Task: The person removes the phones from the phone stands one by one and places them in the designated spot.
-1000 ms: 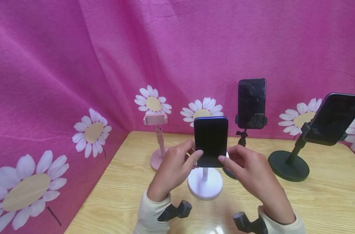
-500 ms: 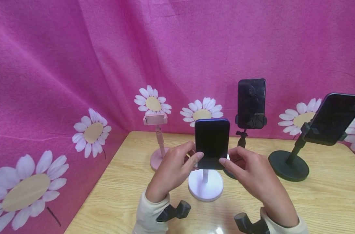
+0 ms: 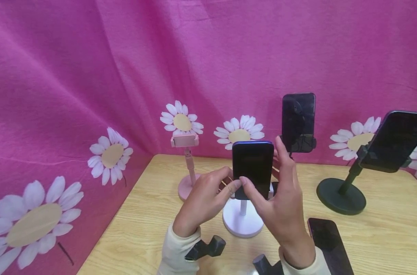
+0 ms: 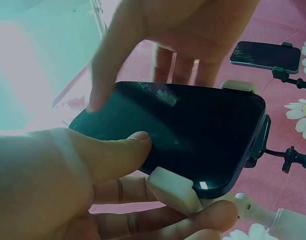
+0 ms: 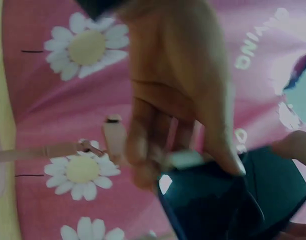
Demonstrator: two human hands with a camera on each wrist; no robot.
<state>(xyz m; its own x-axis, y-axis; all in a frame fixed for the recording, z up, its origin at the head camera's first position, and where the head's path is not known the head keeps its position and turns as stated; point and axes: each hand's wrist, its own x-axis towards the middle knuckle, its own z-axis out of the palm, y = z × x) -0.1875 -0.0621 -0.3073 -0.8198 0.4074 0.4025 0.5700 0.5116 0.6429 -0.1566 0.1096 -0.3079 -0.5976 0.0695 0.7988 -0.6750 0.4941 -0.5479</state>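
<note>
A dark phone (image 3: pixel 252 164) with a blue edge stands upright in the clamp of a white phone stand (image 3: pixel 242 225). My left hand (image 3: pixel 208 194) grips its lower left side, thumb on the screen and fingers behind the white clamp (image 4: pixel 175 187). On the other side my right hand (image 3: pixel 285 198) has its thumb across the screen front and its fingers at the right edge and behind, index finger pointing up. The right wrist view is blurred; there the right thumb lies right at the phone's edge. The fingers behind the phone are partly hidden.
A pink phone stand (image 3: pixel 189 160) is behind my left hand. At the right, a black stand (image 3: pixel 342 194) bears a tilted phone (image 3: pixel 393 141); another upright phone (image 3: pixel 298 122) is further back. One phone (image 3: pixel 330 244) lies on the wooden table (image 3: pixel 132 225) beside my right wrist.
My right hand has moved left, its thumb now further across the screen and its index finger raised. Its forearm has uncovered the phone lying on the table. My left hand keeps its hold.
</note>
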